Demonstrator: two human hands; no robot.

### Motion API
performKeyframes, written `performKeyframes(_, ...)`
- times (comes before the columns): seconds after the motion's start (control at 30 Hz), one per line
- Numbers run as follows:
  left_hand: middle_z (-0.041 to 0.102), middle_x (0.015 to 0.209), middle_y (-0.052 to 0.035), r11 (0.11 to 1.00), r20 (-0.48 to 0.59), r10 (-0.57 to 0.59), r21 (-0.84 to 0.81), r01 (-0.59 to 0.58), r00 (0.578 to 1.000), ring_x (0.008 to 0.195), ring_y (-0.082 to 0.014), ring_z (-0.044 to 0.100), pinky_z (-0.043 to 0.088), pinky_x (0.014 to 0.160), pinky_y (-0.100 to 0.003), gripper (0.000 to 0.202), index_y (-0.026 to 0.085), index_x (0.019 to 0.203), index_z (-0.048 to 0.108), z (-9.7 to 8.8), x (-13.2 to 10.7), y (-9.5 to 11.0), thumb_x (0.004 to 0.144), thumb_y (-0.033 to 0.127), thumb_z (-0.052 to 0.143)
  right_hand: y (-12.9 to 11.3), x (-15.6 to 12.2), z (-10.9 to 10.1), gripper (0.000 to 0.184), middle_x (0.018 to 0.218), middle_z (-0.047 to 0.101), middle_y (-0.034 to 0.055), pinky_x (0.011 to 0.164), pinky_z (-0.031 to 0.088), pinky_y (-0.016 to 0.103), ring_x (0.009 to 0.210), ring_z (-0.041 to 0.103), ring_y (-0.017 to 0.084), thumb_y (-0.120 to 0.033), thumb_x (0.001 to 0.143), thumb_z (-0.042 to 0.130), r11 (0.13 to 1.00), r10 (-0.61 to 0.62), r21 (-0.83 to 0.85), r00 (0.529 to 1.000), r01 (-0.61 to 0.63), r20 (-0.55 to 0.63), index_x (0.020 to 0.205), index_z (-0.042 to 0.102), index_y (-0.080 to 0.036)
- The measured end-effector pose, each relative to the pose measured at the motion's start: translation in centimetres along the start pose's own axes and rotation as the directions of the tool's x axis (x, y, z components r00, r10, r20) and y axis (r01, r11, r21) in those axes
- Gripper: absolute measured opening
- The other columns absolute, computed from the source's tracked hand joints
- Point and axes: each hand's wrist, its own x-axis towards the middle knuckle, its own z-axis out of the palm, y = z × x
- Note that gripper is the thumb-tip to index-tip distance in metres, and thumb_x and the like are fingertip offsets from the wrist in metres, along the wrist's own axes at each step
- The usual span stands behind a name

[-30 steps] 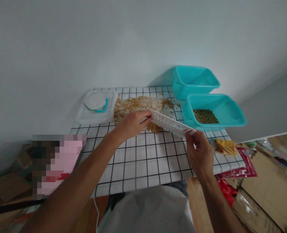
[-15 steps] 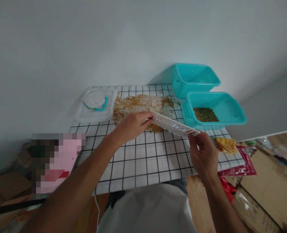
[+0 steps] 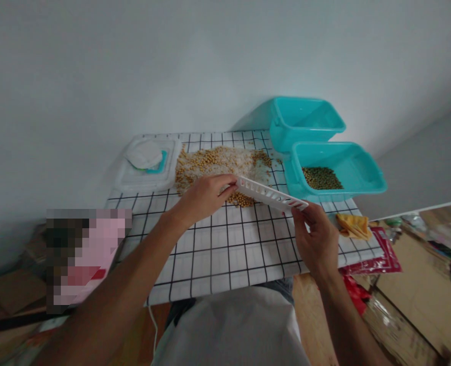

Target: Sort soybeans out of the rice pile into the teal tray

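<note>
A white slotted plastic strip, perhaps the side of a shallow tray [image 3: 268, 195], is held between my two hands above the table. My left hand [image 3: 210, 194] pinches its far left end. At the near right end, my right hand [image 3: 317, 235] grips it between thumb and fingers. Behind and below it spreads a mixed heap of pale rice-like grains and yellow beans [image 3: 225, 158]. Part of the heap is hidden by my left hand and the strip. Green beans [image 3: 322, 178] lie in the nearer turquoise bin [image 3: 362, 170], right of the heap.
Another turquoise bin [image 3: 299, 133] stands behind the nearer one, by the wall. A clear plastic lid [image 3: 143, 181] with a white round item [image 3: 145, 154] lies at the left. A yellow cloth [image 3: 354, 226] rests near the right edge of the checked tablecloth [image 3: 219, 254].
The strip and both hands have shifted slightly left, along with a small shift of the whole view. Both hands keep their hold.
</note>
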Motion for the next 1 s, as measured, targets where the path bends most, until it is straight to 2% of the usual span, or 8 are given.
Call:
performKeyframes(0.3, 0.077, 0.107, -0.0040, 1.000, -0.004, 0.007, -0.024, -0.007, 1.000, 0.097, -0.0201, 0.073, 0.055, 0.086, -0.033, 0.018, 0.021, 0.112, 0.070, -0.1, -0.5, 0.2, 0.099, 0.026, 0.059, -0.2, -1.0, -0.2, 0.017, 0.108, 0.076, 0.0007, 0.087, 0.058, 0.031, 0.095, 0.075, 0.019, -0.029, 0.096, 0.063, 1.000, 0.013, -0.001, 1.000, -0.013, -0.022, 0.112, 0.069, -0.028)
performKeyframes(0.5, 0.077, 0.113, -0.0028, 0.998, 0.045, -0.023, -0.064, 0.026, 0.999, 0.103, -0.0195, 0.073, 0.054, 0.093, -0.033, 0.020, 0.022, 0.115, 0.069, -0.6, -0.5, 0.5, 0.100, 0.027, 0.057, -0.9, -2.5, -0.1, 0.018, 0.107, 0.077, 0.0032, 0.085, 0.059, 0.031, 0.092, 0.076, 0.020, -0.031, 0.097, 0.061, 1.000, 0.030, -0.001, 0.999, -0.030, -0.045, 0.111, 0.071, -0.025)
performKeyframes(0.8, 0.077, 0.113, -0.0029, 0.997, 0.009, -0.007, -0.077, 0.007, 1.000, 0.105, -0.0187, 0.072, 0.055, 0.093, -0.033, 0.020, 0.022, 0.113, 0.070, -0.7, -0.2, 0.5, 0.100, 0.029, 0.056, -1.0, -2.4, 0.1, 0.020, 0.106, 0.077, 0.0049, 0.088, 0.061, 0.036, 0.094, 0.076, 0.022, -0.033, 0.096, 0.062, 0.999, 0.039, 0.024, 0.997, -0.037, -0.066, 0.112, 0.071, -0.025)
performKeyframes(0.93, 0.076, 0.115, -0.0022, 0.999, -0.007, 0.006, -0.050, -0.007, 1.000, 0.106, -0.0184, 0.072, 0.055, 0.095, -0.032, 0.019, 0.022, 0.114, 0.070, -1.3, -0.7, 1.5, 0.100, 0.027, 0.057, -0.9, -2.4, -0.5, 0.021, 0.110, 0.077, 0.0050, 0.089, 0.062, 0.037, 0.097, 0.076, 0.022, -0.029, 0.095, 0.064, 0.998, 0.046, 0.052, 0.997, -0.042, -0.064, 0.114, 0.071, -0.026)
performKeyframes(1.0, 0.076, 0.115, -0.0019, 0.999, -0.025, 0.004, -0.034, -0.005, 1.000, 0.107, -0.0179, 0.072, 0.055, 0.097, -0.032, 0.020, 0.023, 0.115, 0.070, -2.0, -1.8, 2.5, 0.100, 0.027, 0.057, -0.9, -2.6, -1.3, 0.024, 0.113, 0.076, 0.0048, 0.094, 0.061, 0.040, 0.102, 0.075, 0.022, -0.024, 0.094, 0.065, 0.998, 0.014, 0.062, 1.000, -0.013, -0.011, 0.117, 0.070, -0.028)
